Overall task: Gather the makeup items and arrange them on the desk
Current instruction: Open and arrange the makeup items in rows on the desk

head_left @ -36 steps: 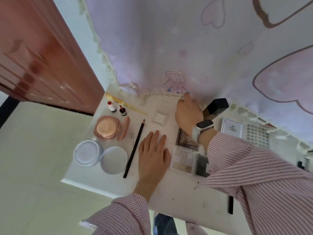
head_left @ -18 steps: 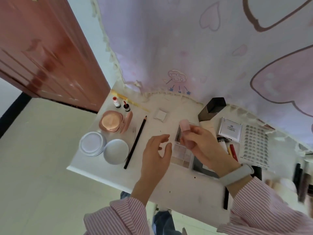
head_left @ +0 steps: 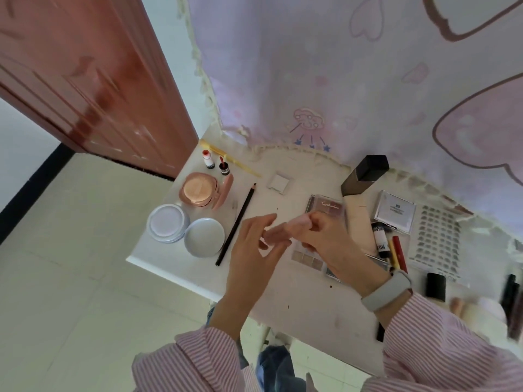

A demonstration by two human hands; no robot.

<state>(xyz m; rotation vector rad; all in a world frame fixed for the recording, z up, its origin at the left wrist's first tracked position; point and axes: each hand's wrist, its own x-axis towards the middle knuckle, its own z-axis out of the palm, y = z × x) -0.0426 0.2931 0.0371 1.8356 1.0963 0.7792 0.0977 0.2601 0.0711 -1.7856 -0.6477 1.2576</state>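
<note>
A long black pencil [head_left: 235,224] and two round white jars [head_left: 186,232] lie left of my hands on the white tabletop [head_left: 300,295]. My right hand [head_left: 329,241] pinches a small pale pink tube [head_left: 283,231]. My left hand [head_left: 254,250], fingers relaxed, touches its other end.

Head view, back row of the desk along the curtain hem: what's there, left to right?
Red-capped white bottle → small dark bottle → white square compact → black-capped rectangular bottle → clear case with a white label → sheet of false lashes.

Two hands [head_left: 256,244] [head_left: 329,244], two round lids [head_left: 167,222] [head_left: 204,236]
</note>
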